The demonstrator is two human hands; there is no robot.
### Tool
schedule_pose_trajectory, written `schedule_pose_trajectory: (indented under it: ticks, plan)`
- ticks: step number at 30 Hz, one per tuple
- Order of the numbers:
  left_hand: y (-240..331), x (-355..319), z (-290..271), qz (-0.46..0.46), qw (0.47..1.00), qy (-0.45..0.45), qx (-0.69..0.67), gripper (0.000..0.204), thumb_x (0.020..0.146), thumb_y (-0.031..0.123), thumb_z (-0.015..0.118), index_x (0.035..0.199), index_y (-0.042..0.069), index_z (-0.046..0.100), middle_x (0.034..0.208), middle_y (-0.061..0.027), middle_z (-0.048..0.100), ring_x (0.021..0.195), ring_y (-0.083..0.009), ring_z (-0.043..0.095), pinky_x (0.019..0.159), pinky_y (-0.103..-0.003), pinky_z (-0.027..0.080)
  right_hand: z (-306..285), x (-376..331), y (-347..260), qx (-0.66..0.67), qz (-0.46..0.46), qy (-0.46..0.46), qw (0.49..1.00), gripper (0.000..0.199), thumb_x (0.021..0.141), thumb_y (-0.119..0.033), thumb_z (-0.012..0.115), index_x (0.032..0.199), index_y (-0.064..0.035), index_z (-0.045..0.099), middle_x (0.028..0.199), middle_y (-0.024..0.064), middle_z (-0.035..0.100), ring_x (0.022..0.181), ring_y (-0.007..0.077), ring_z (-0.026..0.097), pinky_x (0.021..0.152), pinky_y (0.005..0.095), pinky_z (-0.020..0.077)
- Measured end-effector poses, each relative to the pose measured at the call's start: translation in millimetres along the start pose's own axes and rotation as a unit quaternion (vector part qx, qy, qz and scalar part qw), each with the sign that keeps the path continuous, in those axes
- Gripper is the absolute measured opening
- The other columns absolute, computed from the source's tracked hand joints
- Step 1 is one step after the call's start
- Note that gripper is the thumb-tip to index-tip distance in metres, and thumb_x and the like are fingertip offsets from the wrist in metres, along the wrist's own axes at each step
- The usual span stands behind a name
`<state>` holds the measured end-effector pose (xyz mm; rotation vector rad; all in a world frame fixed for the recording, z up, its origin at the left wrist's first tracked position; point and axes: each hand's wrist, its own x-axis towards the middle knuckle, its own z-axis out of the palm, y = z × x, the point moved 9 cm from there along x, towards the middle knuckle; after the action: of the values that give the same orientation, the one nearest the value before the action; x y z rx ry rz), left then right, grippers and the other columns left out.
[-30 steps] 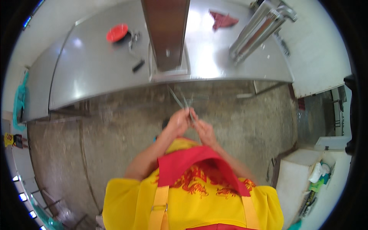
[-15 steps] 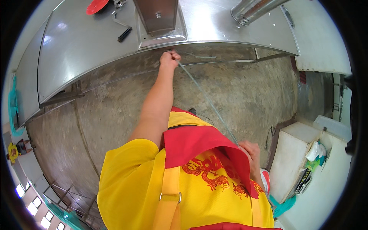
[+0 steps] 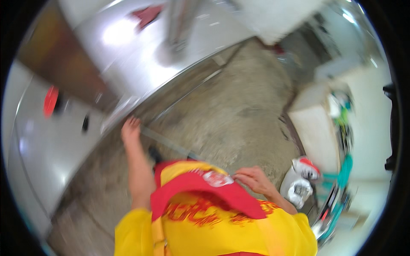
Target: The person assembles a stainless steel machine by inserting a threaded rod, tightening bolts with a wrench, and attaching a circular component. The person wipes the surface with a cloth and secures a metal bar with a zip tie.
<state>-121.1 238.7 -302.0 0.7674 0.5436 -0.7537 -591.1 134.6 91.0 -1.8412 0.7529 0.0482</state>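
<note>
A long, thin, pale grey-green strip runs slantwise across in front of my body, blurred by motion. Its far end meets my left hand, which is closed on it at the end of an outstretched arm, close to the metal counter's edge. My right hand is near my chest, beside the upper edge of the red and yellow apron. Its fingers are pinched together where the strip's near end arrives. The apron's edge covers part of the strip there.
The steel counter carries a metal post, a red cloth-like thing, a red dish and a black-handled crank. White sacks stand on the floor at right, near a white cabinet.
My view has swung to the right, so the counter now slants up the left side and the sacks show. My right hand has come out from behind the apron's edge. The strip stays stretched between both hands.
</note>
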Motion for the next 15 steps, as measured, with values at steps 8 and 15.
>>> schedule_pose_trajectory:
  ticks: [8,15]
  plan:
    - [25,7,-28,-0.020,0.989,-0.023,-0.146,0.009,0.087,0.008,0.051,0.083,0.007,0.042,0.067,-0.0045,0.034,0.054,-0.0184,0.036,0.046,-0.034,0.035,-1,-10,87,-0.024,0.031,0.033,0.999,0.028,0.102,-0.028,0.055,0.102,-0.0035,0.068,0.091,0.0157,0.070,0.085,0.0292,0.067,0.076,0.0422,0.0504]
    - [12,-44,-3,0.035,0.992,-0.020,-0.118,0.017,0.092,0.017,0.054,0.085,0.010,0.040,0.070,-0.0037,0.040,0.051,-0.0159,0.036,0.041,-0.031,0.029,33,49,159,-0.040,0.060,0.058,0.996,0.032,0.100,-0.033,0.055,0.102,-0.0047,0.070,0.094,0.0165,0.072,0.086,0.0320,0.067,0.078,0.0442,0.0510]
